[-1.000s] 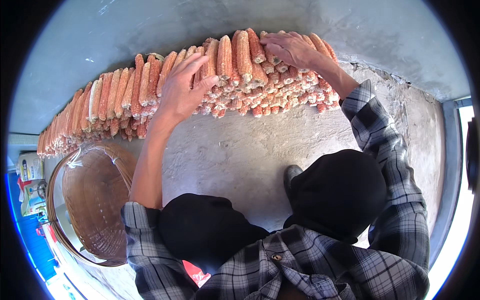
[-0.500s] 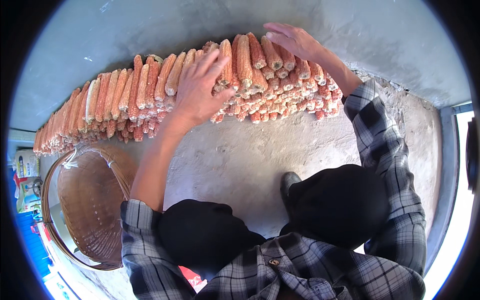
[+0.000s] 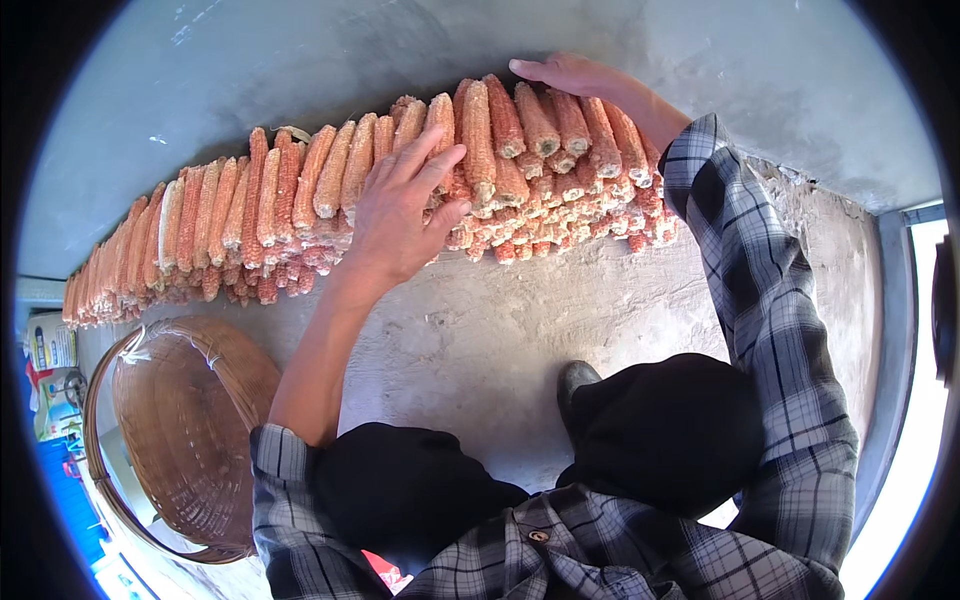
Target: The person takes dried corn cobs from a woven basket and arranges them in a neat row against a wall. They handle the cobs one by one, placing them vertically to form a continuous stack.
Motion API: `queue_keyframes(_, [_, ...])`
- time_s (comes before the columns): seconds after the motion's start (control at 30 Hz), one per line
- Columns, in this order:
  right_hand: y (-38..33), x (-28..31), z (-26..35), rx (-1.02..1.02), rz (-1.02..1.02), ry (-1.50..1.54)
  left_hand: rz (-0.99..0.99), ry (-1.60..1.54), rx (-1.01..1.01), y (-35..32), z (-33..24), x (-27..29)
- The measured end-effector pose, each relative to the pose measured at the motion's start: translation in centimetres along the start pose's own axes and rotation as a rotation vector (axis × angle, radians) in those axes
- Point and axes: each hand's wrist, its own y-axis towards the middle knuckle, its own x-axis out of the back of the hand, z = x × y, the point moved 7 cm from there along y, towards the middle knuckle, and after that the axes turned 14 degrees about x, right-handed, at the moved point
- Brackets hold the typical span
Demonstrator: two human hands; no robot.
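A long stack of reddish-orange corncobs [image 3: 480, 140] lies against the grey wall, most with their ends facing me. My left hand [image 3: 400, 215] rests over the front of the middle of the stack, its fingers spread and laid against the upper cobs; no cob is gripped in it. At the back right of the stack, my right hand [image 3: 580, 78] reaches between the top cobs and the wall. One digit of it stretches out to the left; its other fingers are mostly hidden behind the cobs and I see nothing held.
A woven basket [image 3: 185, 430] with a hooped handle stands on the floor at the left. Bags [image 3: 52, 340] and blue items lie at the far left edge. The grey wall [image 3: 420, 50] runs behind the stack. A bright doorway [image 3: 925, 400] is at the right.
My right hand has moved down and left, its fingers slipping behind the top cobs. My left hand has shifted slightly lower in view, still spread. The view itself has moved a little.
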Motion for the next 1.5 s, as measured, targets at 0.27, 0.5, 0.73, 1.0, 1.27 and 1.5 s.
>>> queue_keyframes(0.27, [-0.3,-1.1,-0.3,-0.007,-0.066,0.125,-0.079,-0.01,-0.05,0.0,-0.1,0.0])
queue_keyframes(0.5, [-0.5,-1.2,-1.1,-0.055,0.045,0.031,-0.071,-0.045,-0.059,0.4,-0.5,-0.1])
queue_keyframes(0.73, [0.7,-2.0,-0.8,-0.066,0.211,0.036,-0.096,0.029,-0.076,0.1,-0.4,0.0])
queue_keyframes(1.0, [0.7,-0.8,1.5,0.097,0.072,0.198,-0.106,-0.004,-0.083,0.3,-0.3,-0.2])
queue_keyframes(1.27, [0.9,-2.6,0.7,0.027,0.251,0.531,-0.281,0.163,-0.254,-0.1,-4.6,0.0])
queue_keyframes(1.5, [0.7,-3.9,0.7,-0.025,0.362,0.718,-0.268,0.185,-0.352,0.1,-7.4,-4.1])
